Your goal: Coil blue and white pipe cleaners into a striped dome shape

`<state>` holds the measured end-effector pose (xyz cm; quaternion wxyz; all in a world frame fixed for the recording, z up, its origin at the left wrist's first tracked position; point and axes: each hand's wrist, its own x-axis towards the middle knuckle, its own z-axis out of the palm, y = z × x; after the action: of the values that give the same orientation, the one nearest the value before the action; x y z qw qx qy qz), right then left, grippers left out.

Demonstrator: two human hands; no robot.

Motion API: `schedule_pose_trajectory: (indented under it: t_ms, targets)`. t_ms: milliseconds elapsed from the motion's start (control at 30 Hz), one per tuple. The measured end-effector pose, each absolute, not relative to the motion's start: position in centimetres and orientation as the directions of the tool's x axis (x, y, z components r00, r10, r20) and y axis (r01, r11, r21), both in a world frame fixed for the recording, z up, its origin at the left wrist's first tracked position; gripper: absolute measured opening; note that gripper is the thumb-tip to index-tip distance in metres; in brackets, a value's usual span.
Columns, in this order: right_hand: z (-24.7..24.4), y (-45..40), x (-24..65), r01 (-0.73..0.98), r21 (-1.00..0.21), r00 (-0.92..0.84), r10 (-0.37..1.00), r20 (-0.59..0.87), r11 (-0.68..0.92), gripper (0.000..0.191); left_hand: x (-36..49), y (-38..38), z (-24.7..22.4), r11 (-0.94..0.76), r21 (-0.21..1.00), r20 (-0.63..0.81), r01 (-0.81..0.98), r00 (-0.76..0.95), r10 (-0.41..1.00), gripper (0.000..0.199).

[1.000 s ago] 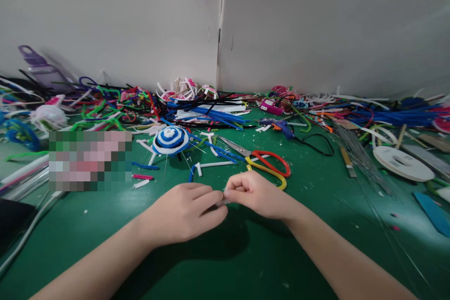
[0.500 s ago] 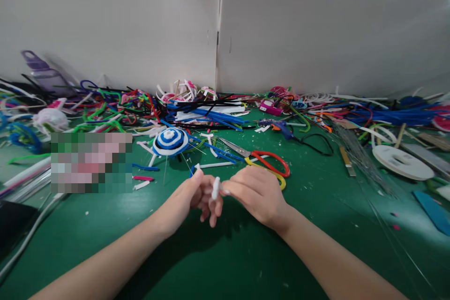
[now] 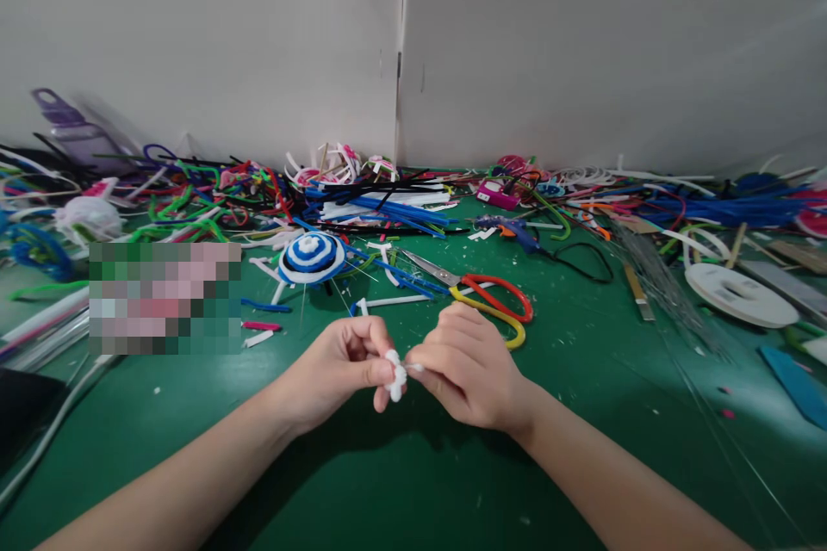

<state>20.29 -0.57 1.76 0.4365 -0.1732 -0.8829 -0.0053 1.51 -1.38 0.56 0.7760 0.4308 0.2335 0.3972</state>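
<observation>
A small white fuzzy piece of bent pipe cleaner (image 3: 396, 376) is pinched between the thumb and fingers of my left hand (image 3: 352, 366). My right hand (image 3: 469, 362) is closed just beside it, its thumb and forefinger on the thin end that sticks out of the white piece. Beyond my right hand lie scissors (image 3: 494, 297) with one red and one yellow handle, blades pointing to the back left. A round blue-and-white spiral shape of pipe cleaner (image 3: 312, 256) sits on the green table behind my left hand.
Pipe cleaners (image 3: 381, 211) of many colours are heaped along the white partition (image 3: 581, 60). A blue glue gun (image 3: 517, 234) lies behind the scissors. To the right are a white spool (image 3: 740, 297), thin wires and a yellow cutter (image 3: 638, 294). A purple bottle (image 3: 83, 138) stands back left.
My left hand's fingers have closed in on the white piece, which has come slightly lower. The right hand keeps its pinch at nearly the same place.
</observation>
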Motion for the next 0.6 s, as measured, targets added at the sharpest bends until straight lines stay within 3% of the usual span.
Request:
schedule_pose_trajectory:
  t_ms: [133,233,333,433,533,600]
  targets:
    - [2.2,-1.2,19.8,0.289,-0.487,-0.487,0.564,0.666,0.824,0.015,1.3,-1.4,1.2,0.212,0.917,0.002,-0.338,0.536,0.844,0.014]
    - [2.6,-1.5,19.8,0.249,-0.79,-0.506,0.771,0.387,0.56,0.018,0.9,-1.5,1.9,0.075,0.982,0.022,-0.175,0.493,0.87,0.014]
    - [2.7,-1.3,19.7,0.259,-0.928,-0.537,0.838,0.094,0.27,0.019,0.7,-1.4,2.1,-0.181,0.982,0.133,0.057,0.473,0.871,0.012]
    - [2.6,-0.9,19.6,0.303,-0.947,-0.491,0.869,-0.063,0.102,0.018,0.6,-1.3,1.9,-0.526,0.824,0.356,0.211,0.529,0.77,0.01]
    - [2.7,-0.6,19.5,0.372,-0.928,-0.455,0.872,-0.178,0.005,0.016,0.6,-1.3,1.6,-0.816,0.514,0.55,0.263,0.629,0.55,0.011]
    - [2.8,-0.5,19.5,0.435,-0.9,-0.443,0.865,-0.235,-0.022,0.016,0.5,-1.4,1.5,-0.909,0.294,0.568,0.297,0.71,0.416,0.015]
